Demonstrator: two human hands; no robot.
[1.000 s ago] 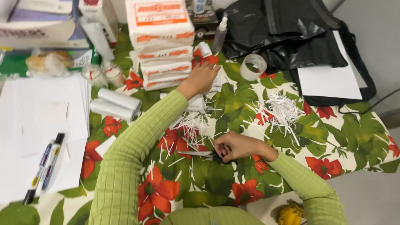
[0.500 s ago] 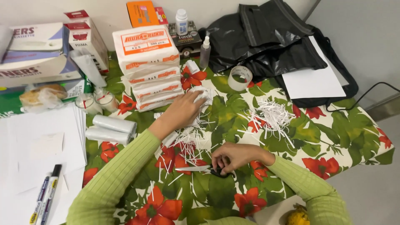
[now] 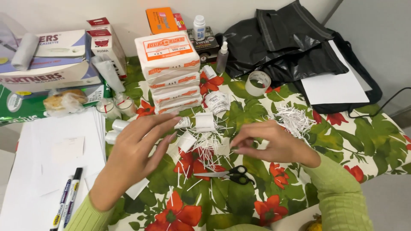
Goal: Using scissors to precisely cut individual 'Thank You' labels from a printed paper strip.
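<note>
Both hands now raised above the scissors [image 3: 229,173], which the right hand [image 3: 274,143] has released onto the floral cloth: left hand [image 3: 137,152] fingers spread, empty; right fingers pinched near small paper pieces [image 3: 204,122] just beyond the scissors, cutting paused.

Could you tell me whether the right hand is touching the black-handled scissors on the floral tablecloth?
Apart. The head view shows the right hand raised above the black-handled scissors, with floral tablecloth visible between them.
</note>
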